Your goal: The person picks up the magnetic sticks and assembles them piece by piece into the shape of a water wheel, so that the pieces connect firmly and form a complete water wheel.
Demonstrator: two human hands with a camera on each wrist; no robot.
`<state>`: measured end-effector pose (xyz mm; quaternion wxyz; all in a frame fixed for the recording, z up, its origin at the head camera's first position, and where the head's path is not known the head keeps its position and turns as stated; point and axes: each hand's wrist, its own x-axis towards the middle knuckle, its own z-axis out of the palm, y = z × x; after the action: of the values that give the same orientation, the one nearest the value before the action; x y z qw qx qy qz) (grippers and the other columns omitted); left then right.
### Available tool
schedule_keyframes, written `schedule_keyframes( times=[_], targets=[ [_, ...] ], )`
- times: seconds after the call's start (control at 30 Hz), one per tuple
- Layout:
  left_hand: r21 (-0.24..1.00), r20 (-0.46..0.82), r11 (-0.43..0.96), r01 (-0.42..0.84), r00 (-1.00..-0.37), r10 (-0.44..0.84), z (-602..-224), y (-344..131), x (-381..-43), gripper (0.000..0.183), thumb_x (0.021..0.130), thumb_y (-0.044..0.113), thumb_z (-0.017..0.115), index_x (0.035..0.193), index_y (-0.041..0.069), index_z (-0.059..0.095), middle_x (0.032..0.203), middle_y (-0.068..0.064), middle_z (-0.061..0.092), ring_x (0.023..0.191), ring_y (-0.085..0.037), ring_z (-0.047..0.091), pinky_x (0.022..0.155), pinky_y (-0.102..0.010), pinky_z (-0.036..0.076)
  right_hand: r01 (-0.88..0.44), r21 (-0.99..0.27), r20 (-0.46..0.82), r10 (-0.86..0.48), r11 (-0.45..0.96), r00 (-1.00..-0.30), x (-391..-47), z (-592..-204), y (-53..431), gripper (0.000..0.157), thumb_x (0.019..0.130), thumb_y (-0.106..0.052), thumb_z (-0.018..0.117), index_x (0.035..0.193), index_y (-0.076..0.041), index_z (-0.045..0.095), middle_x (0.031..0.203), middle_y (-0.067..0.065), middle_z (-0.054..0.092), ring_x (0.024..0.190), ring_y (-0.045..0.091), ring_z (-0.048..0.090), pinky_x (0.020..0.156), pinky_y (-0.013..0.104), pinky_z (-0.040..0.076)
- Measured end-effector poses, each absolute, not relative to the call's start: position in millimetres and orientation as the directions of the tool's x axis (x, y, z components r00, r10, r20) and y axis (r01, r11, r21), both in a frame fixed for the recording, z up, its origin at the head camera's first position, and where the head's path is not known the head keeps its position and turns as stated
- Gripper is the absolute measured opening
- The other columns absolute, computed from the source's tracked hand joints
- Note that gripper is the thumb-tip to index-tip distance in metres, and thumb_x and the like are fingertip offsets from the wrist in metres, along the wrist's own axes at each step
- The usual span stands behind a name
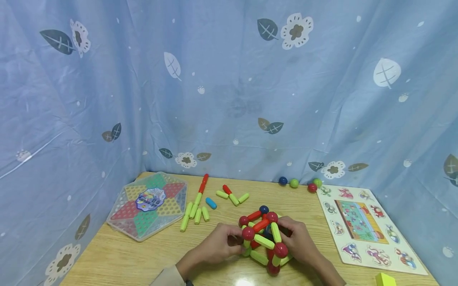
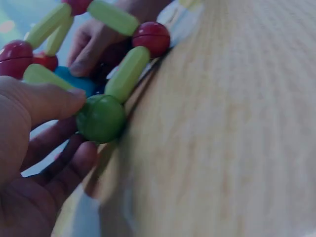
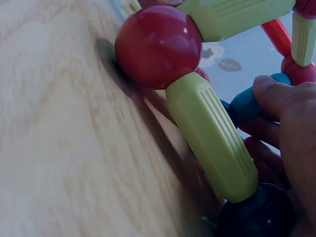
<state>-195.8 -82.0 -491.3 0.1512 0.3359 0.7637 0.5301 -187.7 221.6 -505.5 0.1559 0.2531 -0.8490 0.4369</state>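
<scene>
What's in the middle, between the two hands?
A ball-and-stick frame with red, yellow-green and blue pieces. In the head view, it sits between the left hand and the right hand, and both are holding it.

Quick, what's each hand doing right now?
Left hand: closed, holding the structure at the green ball.
Right hand: closed, pinching the blue rod.

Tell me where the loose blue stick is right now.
In the head view, the loose blue stick lies left of centre on the table, right of the game board, just beyond a short yellow-green stick.
</scene>
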Motion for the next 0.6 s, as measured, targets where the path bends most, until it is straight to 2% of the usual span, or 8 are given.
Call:
schedule_keyframes(
  times=[0.13, 0.37, 0.47, 0.6],
  targets=[
    [0.894, 0.172, 0.205, 0.397, -0.729, 0.662, -494, -77, -192, 0.024, 0.095, 0.001, 0.082, 0.117, 0.01, 0.083, 0.106, 0.003, 0.079, 0.097, -0.001, 0.072, 0.088, -0.022, 0.063, -0.592, -0.653, 0.505, -0.311, 0.472, -0.805, -190, -506, 226, 0.028, 0.095, -0.001, 0.083, 0.12, -0.013, 0.083, 0.108, -0.004, 0.081, 0.102, 0.004, 0.071, 0.09, 0.018, 0.059],
    [0.883, 0.244, 0.177, 0.434, -0.748, 0.617, -501, -62, -178, 0.025, 0.094, 0.0, 0.083, 0.118, 0.007, 0.083, 0.105, 0.0, 0.078, 0.093, 0.001, 0.069, 0.082, -0.022, 0.064, -0.605, -0.581, 0.56, -0.272, 0.545, -0.783, -193, -509, 238, 0.041, 0.085, -0.007, 0.094, 0.12, -0.024, 0.081, 0.116, -0.01, 0.077, 0.107, 0.008, 0.068, 0.095, 0.01, 0.05],
    [0.881, 0.27, 0.161, 0.444, -0.754, 0.599, -502, -54, -173, 0.027, 0.093, -0.002, 0.083, 0.118, 0.006, 0.083, 0.105, -0.002, 0.079, 0.091, 0.003, 0.068, 0.08, -0.022, 0.064, -0.575, -0.56, 0.563, -0.234, 0.596, -0.792, -193, -513, 246, 0.046, 0.081, -0.003, 0.095, 0.121, -0.022, 0.081, 0.125, -0.004, 0.076, 0.119, 0.012, 0.065, 0.104, 0.003, 0.041],
    [0.894, 0.258, 0.15, 0.422, -0.759, 0.598, -502, -54, -171, 0.027, 0.093, 0.0, 0.084, 0.119, 0.007, 0.082, 0.105, -0.002, 0.079, 0.09, 0.003, 0.069, 0.079, -0.021, 0.064, -0.523, -0.591, 0.528, -0.196, 0.614, -0.827, -191, -519, 256, 0.05, 0.084, 0.004, 0.09, 0.125, -0.023, 0.079, 0.139, 0.009, 0.072, 0.132, 0.008, 0.06, 0.11, 0.0, 0.033]
  ],
)
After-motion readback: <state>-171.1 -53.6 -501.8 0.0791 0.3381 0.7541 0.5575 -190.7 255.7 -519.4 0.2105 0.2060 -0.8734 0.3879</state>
